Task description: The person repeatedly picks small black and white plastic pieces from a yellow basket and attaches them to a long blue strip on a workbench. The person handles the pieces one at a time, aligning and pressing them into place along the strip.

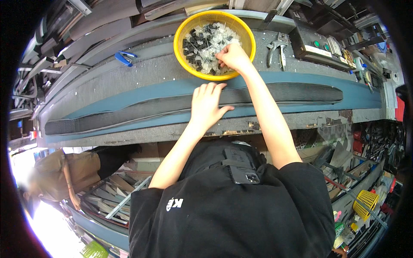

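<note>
Right hand in basket of pieces, left hand over dark strip.
Right hand: fingertips bunched at the clear and black pieces inside the yellow basket; can't tell if one is gripped. Left hand: loosely spread, palm down, grasping nothing, over the long dark strip, which lies lengthwise on a blue strip just below basket. Worktop around: pliers and button box right, blue stapler left.
</note>
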The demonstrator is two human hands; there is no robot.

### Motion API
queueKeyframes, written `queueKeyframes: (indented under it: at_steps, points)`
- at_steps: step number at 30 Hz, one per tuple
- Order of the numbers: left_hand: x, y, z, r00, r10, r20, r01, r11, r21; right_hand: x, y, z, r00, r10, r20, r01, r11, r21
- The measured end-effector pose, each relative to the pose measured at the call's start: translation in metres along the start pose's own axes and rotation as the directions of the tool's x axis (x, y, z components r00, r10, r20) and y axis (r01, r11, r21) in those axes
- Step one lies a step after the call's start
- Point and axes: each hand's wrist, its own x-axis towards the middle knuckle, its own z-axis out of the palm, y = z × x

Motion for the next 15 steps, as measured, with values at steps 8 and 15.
queueKeyframes:
  at_steps: [8,15]
  points:
    - [0.018,0.001,0.016,0.997,0.037,0.066,-0.027,0.989,-0.144,-0.02,-0.007,-0.024,0.998,-0.053,-0.017,0.053,0.796,0.603]
    - [0.032,-0.009,0.006,0.97,-0.02,0.241,0.065,0.981,-0.182,-0.144,-0.008,-0.062,0.902,-0.294,-0.315,0.408,0.819,0.404]
